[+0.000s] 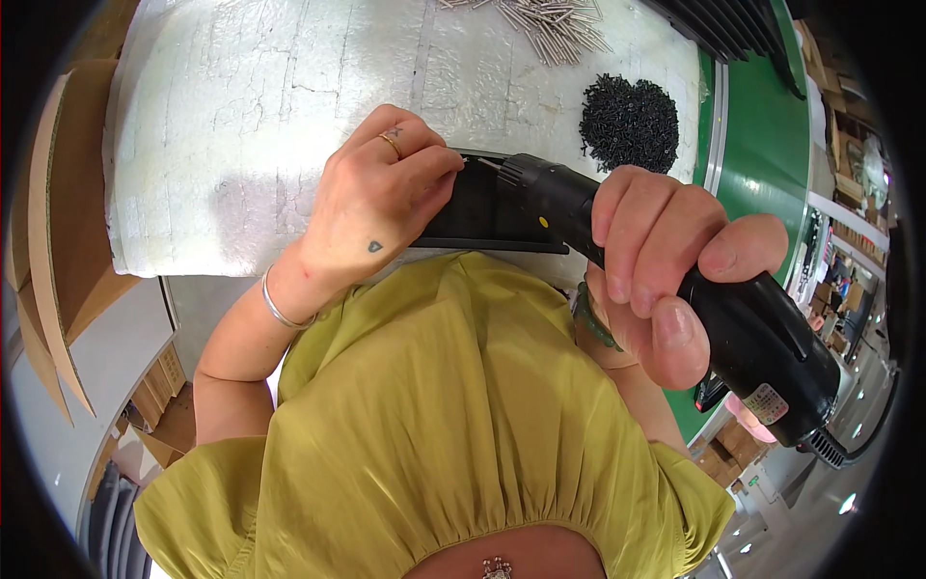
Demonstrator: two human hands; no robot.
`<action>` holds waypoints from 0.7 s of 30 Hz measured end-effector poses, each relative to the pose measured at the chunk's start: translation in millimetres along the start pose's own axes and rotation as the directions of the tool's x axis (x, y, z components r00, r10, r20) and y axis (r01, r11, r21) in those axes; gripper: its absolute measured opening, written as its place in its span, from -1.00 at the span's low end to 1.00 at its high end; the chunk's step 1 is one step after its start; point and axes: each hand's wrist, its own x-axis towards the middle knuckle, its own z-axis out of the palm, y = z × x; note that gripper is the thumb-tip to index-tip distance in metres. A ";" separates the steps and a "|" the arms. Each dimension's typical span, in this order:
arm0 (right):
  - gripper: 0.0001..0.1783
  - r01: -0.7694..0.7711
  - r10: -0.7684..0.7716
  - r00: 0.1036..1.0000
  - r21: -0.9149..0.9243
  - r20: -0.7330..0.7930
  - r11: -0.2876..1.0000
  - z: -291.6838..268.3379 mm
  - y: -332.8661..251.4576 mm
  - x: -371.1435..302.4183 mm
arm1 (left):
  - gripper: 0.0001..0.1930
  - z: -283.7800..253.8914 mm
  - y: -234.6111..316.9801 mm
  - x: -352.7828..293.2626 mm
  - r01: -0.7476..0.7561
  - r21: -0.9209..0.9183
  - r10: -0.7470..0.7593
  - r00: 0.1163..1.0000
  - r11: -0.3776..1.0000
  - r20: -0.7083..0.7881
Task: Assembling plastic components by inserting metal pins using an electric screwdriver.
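Note:
My right hand (666, 241) is wrapped round a black electric screwdriver (555, 203), which slants up and left. Its thin bit points at the far edge of a flat black panel (492, 217) lying close in front of my body. Beside the bit, my left hand (381, 188) has its thumb and fingers pinched together over that same edge. What they pinch, if anything, is too small and hidden to make out. Part of the panel's left end is covered by this hand.
White foam sheeting (289, 87) covers the work surface. A heap of small black screws (632, 124) lies beyond the screwdriver, with slim silver metal pins (559, 27) farther off. Black ridged pieces (728, 29) rest at the far right by a green surface (762, 145). Cardboard (72, 212) stands left.

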 end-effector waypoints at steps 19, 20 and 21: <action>-0.66 -0.070 0.075 0.989 -0.041 0.127 0.997 3.6 4.3 14.5 | -0.79 2.5 -1.0 -1.9 -0.023 -0.086 0.020 0.999 0.996 -0.043; -0.67 -0.071 0.074 0.990 -0.027 0.120 0.997 6.3 6.2 15.6 | -0.79 3.8 -0.1 -2.8 -0.020 -0.087 0.016 0.999 0.996 -0.046; -0.67 -0.071 0.073 0.991 -0.014 0.113 0.997 7.9 6.9 16.6 | -0.79 5.4 1.1 -4.1 -0.032 -0.090 0.027 0.999 0.995 -0.046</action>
